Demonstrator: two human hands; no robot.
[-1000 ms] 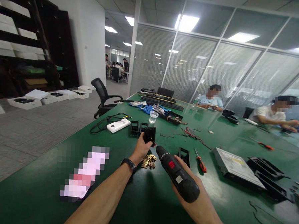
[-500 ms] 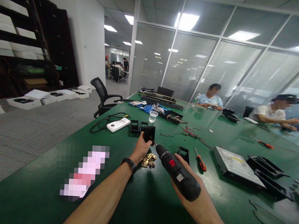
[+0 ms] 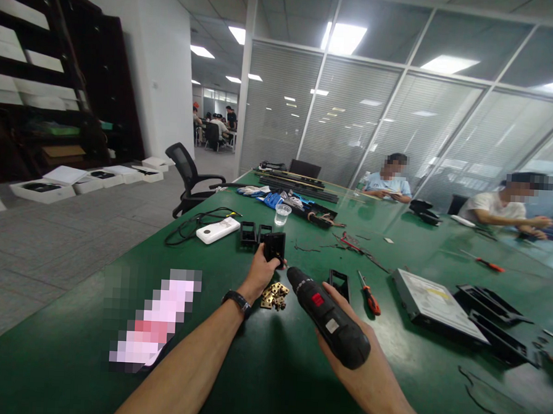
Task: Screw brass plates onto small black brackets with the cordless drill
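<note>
Left fingers: The left hand pinches a black plastic part, thumb on its near side; the other fingers are mostly hidden behind it.
Right fingers: The right hand is wrapped round a cordless drill. One finger shows along its side; whether another presses the trigger, I cannot tell.
Drill nose: It points at the lower right corner of the black plastic part. The bit is too small to tell whether it touches or stops just short.
Last second: Almost nothing has changed. The view slides slightly, while both hands, the drill and the part keep their places relative to each other. I judge this a steady alignment of tool and part rather than a regrip.
Below the left hand: A heap of brass-coloured pieces lies on the green table, seemingly undisturbed.
Beyond the part: Two black frames stand just past the left hand, with a clear cup behind.
Right of the drill: Another black frame, then an orange-handled screwdriver, then a flat silver box.
Left side: A white device lies beside a black cable.
</note>
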